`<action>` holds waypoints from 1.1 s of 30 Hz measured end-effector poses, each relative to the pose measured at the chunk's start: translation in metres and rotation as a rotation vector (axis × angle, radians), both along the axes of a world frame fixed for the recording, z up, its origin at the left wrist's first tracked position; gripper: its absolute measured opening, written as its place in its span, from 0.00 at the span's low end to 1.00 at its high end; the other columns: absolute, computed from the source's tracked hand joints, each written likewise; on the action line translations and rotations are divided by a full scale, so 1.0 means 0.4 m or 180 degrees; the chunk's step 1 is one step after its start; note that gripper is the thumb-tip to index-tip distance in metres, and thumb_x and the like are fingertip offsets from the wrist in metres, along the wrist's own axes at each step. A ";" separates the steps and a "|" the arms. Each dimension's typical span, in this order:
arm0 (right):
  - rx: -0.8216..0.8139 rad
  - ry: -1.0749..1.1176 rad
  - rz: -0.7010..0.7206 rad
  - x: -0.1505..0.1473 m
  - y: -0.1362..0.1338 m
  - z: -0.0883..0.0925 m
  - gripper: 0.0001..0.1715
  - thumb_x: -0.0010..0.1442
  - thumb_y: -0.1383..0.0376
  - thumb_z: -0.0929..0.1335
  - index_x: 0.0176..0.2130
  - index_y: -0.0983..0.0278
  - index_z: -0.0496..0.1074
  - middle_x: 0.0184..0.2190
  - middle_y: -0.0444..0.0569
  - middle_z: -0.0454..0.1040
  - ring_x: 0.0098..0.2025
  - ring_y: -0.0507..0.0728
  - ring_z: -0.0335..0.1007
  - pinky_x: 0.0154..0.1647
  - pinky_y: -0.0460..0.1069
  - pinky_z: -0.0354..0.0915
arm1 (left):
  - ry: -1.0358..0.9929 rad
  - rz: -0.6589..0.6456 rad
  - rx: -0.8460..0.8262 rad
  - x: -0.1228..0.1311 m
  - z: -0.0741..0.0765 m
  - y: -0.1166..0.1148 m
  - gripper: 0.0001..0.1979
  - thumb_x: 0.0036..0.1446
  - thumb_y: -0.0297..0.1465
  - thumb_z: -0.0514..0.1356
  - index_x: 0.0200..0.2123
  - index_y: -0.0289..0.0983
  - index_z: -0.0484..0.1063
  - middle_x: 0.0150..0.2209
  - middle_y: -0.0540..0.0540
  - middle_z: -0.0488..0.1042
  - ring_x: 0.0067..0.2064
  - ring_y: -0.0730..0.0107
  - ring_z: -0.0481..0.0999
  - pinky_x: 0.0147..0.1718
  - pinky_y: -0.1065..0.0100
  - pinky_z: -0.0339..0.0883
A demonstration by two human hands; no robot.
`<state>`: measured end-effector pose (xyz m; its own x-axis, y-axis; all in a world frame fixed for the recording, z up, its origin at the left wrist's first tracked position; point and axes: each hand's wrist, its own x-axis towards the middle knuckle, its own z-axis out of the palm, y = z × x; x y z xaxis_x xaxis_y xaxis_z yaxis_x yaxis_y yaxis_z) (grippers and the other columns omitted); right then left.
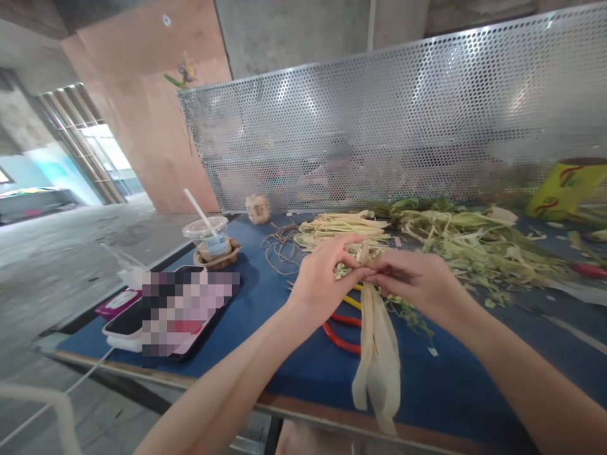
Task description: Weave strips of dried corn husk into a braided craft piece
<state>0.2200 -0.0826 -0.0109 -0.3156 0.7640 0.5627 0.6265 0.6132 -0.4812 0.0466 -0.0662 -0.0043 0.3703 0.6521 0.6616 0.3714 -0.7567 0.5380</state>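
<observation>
Both hands meet over the table around a small bundle wrapped in pale corn husk. Its long, flat ends hang down towards the table's front edge. My left hand is closed, with thumb and fingers pinching the husk from the left. From the other side, my right hand pinches the same spot with its fingertips. A clump of small greenish-white bits shows between the hands; its kind is unclear. Beneath them, partly covered by the husk, lies a tool with red and yellow loop handles.
Husk strips and leafy scraps lie behind the hands, beside brown twine. A drink cup, a tablet-like screen and a phone stand left. A perforated metal panel bounds the back; a yellow roll is right.
</observation>
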 end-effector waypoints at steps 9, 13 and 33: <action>-0.0807 0.0753 0.0243 0.006 -0.006 0.014 0.09 0.55 0.62 0.64 0.30 0.65 0.71 0.16 0.42 0.65 0.18 0.48 0.61 0.19 0.44 0.58 | 0.0569 -0.0164 0.0877 -0.009 0.008 0.007 0.25 0.53 0.29 0.57 0.55 0.40 0.56 0.34 0.50 0.77 0.44 0.68 0.69 0.46 0.64 0.61; -0.1223 0.1089 0.0399 0.001 -0.003 0.014 0.11 0.54 0.60 0.65 0.30 0.65 0.70 0.15 0.41 0.64 0.17 0.48 0.59 0.19 0.44 0.58 | 0.0616 -0.0038 0.1240 -0.010 0.001 0.011 0.24 0.55 0.27 0.55 0.55 0.41 0.55 0.32 0.51 0.76 0.42 0.71 0.70 0.43 0.67 0.62; -0.2271 0.2452 0.0756 0.022 0.005 0.014 0.09 0.46 0.62 0.71 0.25 0.67 0.72 0.15 0.40 0.63 0.17 0.44 0.53 0.17 0.43 0.49 | -0.0074 -0.0307 0.1347 0.008 -0.009 -0.013 0.29 0.51 0.26 0.57 0.56 0.38 0.52 0.36 0.46 0.75 0.38 0.69 0.72 0.40 0.64 0.65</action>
